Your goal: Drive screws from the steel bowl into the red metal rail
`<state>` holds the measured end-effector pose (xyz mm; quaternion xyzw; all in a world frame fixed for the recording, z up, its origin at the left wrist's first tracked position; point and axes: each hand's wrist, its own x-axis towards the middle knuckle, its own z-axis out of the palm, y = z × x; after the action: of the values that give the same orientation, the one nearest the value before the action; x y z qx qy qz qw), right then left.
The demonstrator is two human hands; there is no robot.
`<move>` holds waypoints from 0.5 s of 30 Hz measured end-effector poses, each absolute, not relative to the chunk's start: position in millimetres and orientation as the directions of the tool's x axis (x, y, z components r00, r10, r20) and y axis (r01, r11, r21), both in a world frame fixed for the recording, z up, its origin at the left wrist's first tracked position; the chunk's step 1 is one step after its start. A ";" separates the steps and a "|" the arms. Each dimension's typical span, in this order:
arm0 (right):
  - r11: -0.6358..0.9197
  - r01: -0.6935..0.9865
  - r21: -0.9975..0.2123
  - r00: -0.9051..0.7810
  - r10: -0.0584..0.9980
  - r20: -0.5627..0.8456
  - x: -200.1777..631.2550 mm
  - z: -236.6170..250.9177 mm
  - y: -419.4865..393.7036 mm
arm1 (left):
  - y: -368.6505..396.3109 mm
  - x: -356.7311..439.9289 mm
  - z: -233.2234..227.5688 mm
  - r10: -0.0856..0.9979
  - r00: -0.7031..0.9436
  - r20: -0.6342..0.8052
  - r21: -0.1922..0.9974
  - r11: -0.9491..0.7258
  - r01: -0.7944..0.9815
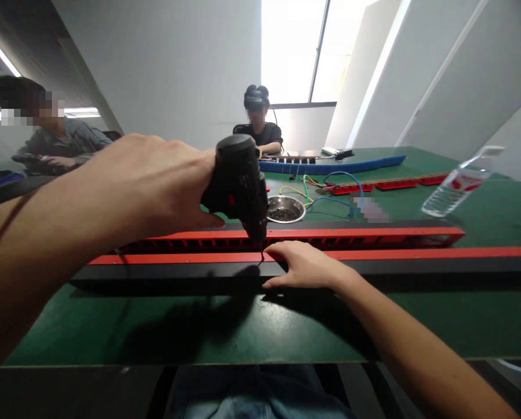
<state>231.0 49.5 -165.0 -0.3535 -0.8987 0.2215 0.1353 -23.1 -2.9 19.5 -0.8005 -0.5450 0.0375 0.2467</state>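
A single head-worn camera looks forward and slightly down, close over the near edge of the green-topped table (482,326)

rail (482,254) cut off right, label (371,209) blurred

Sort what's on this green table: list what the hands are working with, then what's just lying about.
In use: black electric screwdriver in left hand; long red-and-black metal rail under right hand.

Lying about: clear plastic water bottle; steel bowl of dark screws; coloured wires.

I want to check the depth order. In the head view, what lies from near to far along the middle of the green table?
Right hand → black and red strip → red slotted rail → metal bowl → coloured wires → blue strip.
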 end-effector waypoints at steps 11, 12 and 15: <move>0.671 0.567 -0.478 -0.733 0.676 0.080 224.4 -165.3 50.4 | -2.2 -14.2 10.6 0.863 0.399 0.310 -0.570 -0.167 0.804; 0.671 0.569 -0.475 -0.734 0.675 0.076 224.1 -164.5 49.9 | -0.4 -15.6 10.2 0.863 0.395 0.314 -0.566 -0.163 0.808; 0.669 0.583 -0.460 -0.731 0.680 0.063 224.0 -162.3 49.0 | 4.6 -18.5 9.5 0.859 0.401 0.318 -0.548 -0.179 0.817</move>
<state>224.0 49.0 -162.3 -0.3485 -0.9063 0.2093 0.1153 -18.5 4.6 9.5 -0.7671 -0.5463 0.0312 0.3350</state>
